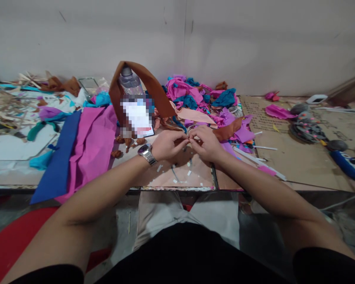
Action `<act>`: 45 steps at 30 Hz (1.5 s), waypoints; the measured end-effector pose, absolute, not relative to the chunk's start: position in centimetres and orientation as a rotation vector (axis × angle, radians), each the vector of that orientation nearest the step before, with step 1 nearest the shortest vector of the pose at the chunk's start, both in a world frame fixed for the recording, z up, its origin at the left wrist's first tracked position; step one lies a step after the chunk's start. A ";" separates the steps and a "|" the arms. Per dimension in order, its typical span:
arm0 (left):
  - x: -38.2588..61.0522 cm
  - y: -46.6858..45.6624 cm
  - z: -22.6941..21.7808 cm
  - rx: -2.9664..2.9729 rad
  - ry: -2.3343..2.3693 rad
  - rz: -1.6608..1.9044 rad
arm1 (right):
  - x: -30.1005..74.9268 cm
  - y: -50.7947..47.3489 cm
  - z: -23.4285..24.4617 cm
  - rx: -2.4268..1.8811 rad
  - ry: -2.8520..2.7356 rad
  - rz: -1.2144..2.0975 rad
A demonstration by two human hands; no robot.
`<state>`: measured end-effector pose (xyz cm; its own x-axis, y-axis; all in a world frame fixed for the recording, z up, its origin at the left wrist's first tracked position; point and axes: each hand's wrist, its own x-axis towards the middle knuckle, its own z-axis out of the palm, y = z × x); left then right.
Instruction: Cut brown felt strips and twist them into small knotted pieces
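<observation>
My left hand (167, 144), with a metal watch (147, 154) on its wrist, and my right hand (206, 143) meet fingertip to fingertip above a low table. Both are pinched on a small piece between them that I cannot make out. Under the hands lies a peach-coloured sheet (180, 175) scattered with small white scraps. Just behind the hands stands a phone (138, 117) leaning on a plastic bottle (130, 82), with a brown strip of fabric (154, 90) draped over the bottle.
Pink cloth (91, 144) and blue cloth (57, 161) lie flat at left. A heap of magenta, teal and brown scraps (201, 98) is piled behind. Cardboard (298, 154) covers the right side, with dark round items (304, 128) and white strips. A red stool (14, 236) is at lower left.
</observation>
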<state>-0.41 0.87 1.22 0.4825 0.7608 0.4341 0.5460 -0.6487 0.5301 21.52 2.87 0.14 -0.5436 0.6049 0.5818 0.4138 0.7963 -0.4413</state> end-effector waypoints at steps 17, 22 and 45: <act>-0.8 1.1 1.6 2.277 1.124 0.954 | 21.8 2.9 0.4 -0.763 -2.200 0.266; -0.9 1.2 1.4 2.244 1.109 0.963 | 21.8 3.1 0.1 -0.729 -2.187 0.230; -0.9 1.8 0.7 1.995 1.034 0.832 | 22.0 2.8 0.2 -0.742 -2.196 0.164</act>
